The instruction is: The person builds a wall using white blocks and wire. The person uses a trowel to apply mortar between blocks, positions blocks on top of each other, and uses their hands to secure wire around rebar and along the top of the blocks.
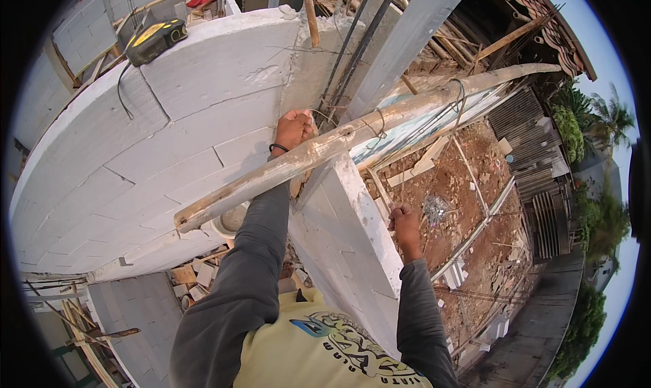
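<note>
My left hand (295, 129) is closed on a thin wire (325, 115) where the block wall meets the corner column. Dark steel bars (356, 59) rise just beyond its fingers. A long wooden pole (325, 149) slants across in front of me, and my left forearm passes beneath it. Wire loops (378, 125) hang around the pole farther along. My right hand (405, 222) is closed beside the top of a low white block wall (363, 218), over the dirt yard. Whatever it may hold is too small to make out.
A yellow-and-black tool (156, 41) with a dark cord sits on top of the curved-looking white block wall (224, 69). A grey upright post (407, 42) stands past the pole. Below lie a bucket (232, 218), rubble and a dirt yard (468, 171) with boards.
</note>
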`<move>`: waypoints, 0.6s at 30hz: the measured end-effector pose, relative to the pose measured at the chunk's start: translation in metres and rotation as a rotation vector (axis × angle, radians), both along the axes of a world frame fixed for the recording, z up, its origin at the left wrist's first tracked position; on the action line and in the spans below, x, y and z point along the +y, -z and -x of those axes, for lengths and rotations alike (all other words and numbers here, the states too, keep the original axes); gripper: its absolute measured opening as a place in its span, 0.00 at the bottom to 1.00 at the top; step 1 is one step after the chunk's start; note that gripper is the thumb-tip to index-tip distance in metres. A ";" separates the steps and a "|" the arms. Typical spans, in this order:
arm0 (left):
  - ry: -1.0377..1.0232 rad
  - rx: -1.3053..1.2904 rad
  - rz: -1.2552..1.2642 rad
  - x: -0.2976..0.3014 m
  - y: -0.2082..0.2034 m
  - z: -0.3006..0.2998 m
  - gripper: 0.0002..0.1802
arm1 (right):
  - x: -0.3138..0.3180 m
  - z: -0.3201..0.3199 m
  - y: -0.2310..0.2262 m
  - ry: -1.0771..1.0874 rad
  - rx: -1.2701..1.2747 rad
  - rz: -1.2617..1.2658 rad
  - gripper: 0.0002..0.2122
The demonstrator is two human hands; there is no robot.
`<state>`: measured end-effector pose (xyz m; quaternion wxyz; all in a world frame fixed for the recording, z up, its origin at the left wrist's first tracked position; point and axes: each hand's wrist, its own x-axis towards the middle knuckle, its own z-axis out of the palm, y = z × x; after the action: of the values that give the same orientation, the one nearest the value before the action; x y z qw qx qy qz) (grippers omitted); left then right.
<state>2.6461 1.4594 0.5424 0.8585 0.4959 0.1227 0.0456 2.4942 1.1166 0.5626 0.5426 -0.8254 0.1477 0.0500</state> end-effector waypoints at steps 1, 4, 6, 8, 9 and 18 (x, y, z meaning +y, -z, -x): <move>0.033 -0.004 -0.057 -0.002 -0.003 -0.004 0.10 | -0.003 0.000 -0.003 0.031 -0.028 0.006 0.07; 0.059 -0.032 -0.161 -0.010 -0.006 -0.011 0.10 | -0.018 0.001 -0.009 0.119 -0.103 -0.044 0.09; 0.020 -0.057 -0.201 -0.009 -0.004 -0.014 0.10 | -0.023 0.003 -0.014 0.107 -0.108 -0.058 0.09; -0.055 -0.082 -0.235 -0.002 0.001 -0.016 0.10 | -0.019 0.003 -0.023 0.095 -0.106 -0.009 0.08; -0.071 -0.095 -0.255 -0.003 -0.001 -0.016 0.10 | -0.021 0.005 -0.022 0.083 -0.095 -0.010 0.07; -0.256 -0.120 -0.246 0.003 -0.004 -0.006 0.10 | 0.010 -0.003 -0.006 -0.056 0.031 -0.082 0.04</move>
<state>2.6521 1.4628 0.5460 0.7842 0.5740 0.1270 0.1988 2.4972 1.1265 0.5685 0.5718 -0.8056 0.1308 0.0837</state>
